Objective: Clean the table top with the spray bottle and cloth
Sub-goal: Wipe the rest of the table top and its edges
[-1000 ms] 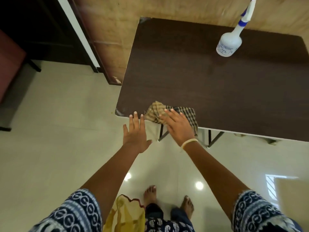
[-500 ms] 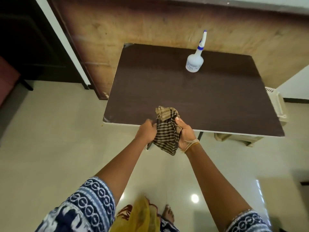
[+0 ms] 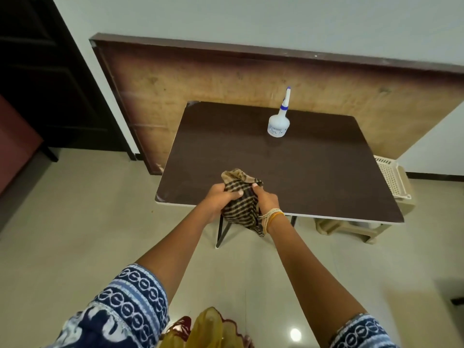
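Head view: left hand and right hand grip the cloth off the desk; spray bottle untouched; wiping likely unfinished.

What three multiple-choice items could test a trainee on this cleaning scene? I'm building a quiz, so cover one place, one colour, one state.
1. Where does the spray bottle stand?
A. On the floor
B. On the far part of the table
C. In a hand

2. What colour is the table top?
A. Dark brown
B. White
C. Green

3. What state is the cloth in?
A. Spread flat on the table
B. Draped over the bottle
C. Bunched between both hands

Answers: B, the bottle stands upright near the far edge; A, the surface is dark brown; C, the left hand and right hand each have a grip on the cloth at the near edge.
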Demonstrator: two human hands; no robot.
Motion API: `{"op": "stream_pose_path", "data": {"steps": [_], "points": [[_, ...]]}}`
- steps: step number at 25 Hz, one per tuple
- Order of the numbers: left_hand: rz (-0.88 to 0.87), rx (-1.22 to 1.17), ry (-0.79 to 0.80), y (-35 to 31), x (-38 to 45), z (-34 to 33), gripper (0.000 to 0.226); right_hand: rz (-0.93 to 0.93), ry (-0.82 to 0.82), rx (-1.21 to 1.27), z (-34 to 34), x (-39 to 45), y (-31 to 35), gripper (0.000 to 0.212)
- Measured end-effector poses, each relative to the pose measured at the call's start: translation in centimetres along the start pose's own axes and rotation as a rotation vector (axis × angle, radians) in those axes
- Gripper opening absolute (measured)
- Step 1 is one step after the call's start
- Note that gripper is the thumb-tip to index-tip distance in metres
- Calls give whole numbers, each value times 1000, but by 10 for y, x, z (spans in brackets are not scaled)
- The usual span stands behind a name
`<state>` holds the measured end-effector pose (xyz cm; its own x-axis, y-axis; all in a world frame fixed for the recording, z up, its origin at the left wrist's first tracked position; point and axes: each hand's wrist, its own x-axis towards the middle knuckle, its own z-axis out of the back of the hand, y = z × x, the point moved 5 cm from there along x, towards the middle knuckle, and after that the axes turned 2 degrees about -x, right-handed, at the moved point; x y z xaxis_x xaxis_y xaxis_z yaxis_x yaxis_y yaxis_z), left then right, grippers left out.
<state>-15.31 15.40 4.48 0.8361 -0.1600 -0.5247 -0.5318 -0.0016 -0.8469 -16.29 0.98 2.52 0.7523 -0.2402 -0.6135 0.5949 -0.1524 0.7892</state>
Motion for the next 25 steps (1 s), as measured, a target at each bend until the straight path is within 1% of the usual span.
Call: {"op": "stream_pose_path", "data": {"steps": [2,4,6,7,8,9,10,12,14,15,16,18,19,20,21,23,25], "points": [[-29,178,-74,0,-4,5,29,-132,-48,-35,-4,6,-13,48],[-35,261,-124,2,-3,14,31,-153,-84,-203,-12,4,-24,45],[-22,288,-173,7,1,33,33,-22,-178,-384,-24,0,-32,45],[-25,319,-183,9,6,44,34,66,-173,-383,-36,-2,-34,45],[-31,375,-155,8,9,53,38,121,-79,-295,-55,-2,-40,46],[-37,438,-90,7,12,59,42,107,55,-143,-79,-3,-48,47],[-41,498,-3,4,12,67,46,43,153,19,-106,-1,-56,49],[9,511,185,3,13,85,57,-36,220,257,-144,4,-66,53],[134,434,371,10,13,115,66,-94,210,410,-168,2,-74,53],[174,429,409,14,15,136,67,-134,213,478,-183,0,-80,52],[189,450,406,18,17,158,65,-157,204,549,-195,-1,-85,50],[171,494,337,19,14,195,57,-171,149,600,-219,-6,-97,43],[149,511,289,17,12,210,53,-166,96,579,-229,-10,-101,42],[132,537,258,16,10,225,50,-153,38,557,-240,-14,-106,44],[126,571,242,16,9,238,49,-136,-20,554,-247,-17,-111,47],[136,623,213,19,9,260,47,-117,-150,561,-253,-21,-116,44],[161,596,175,25,13,279,45,-101,-316,608,-251,-26,-121,40]]}}
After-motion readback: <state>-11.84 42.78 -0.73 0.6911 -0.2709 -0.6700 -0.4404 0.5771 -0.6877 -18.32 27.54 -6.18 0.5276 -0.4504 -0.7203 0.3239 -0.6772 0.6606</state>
